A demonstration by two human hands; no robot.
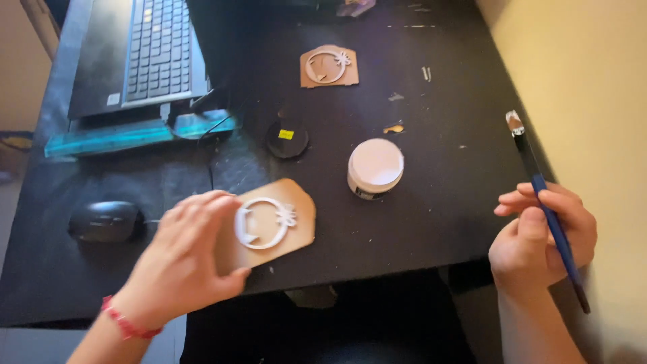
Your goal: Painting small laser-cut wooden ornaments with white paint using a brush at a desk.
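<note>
1. Apparently the ring cut-out [264, 222] is already painted white; it is seen on a cardboard piece [269, 228] near the front table edge [404, 249].
2. Its cardboard is pressed flat by the left hand [185, 259], fingers spread apart.
3. A blue paintbrush [549, 216] is pinched in the right hand [542, 236], raised off-table, well apart from the ring.
4. A second ring [328, 66] and a white jar [375, 167] are seen farther back.

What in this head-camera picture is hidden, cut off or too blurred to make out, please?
- Left hand: motion-blurred; it covers the left end of the brown card, so contact is unclear.
- Laptop: cut off by the top edge.
- Paintbrush: middle hidden inside the right hand.
- White jar: lid on, contents unseen.
- Yellow label on the black lid: too small to read.
</note>
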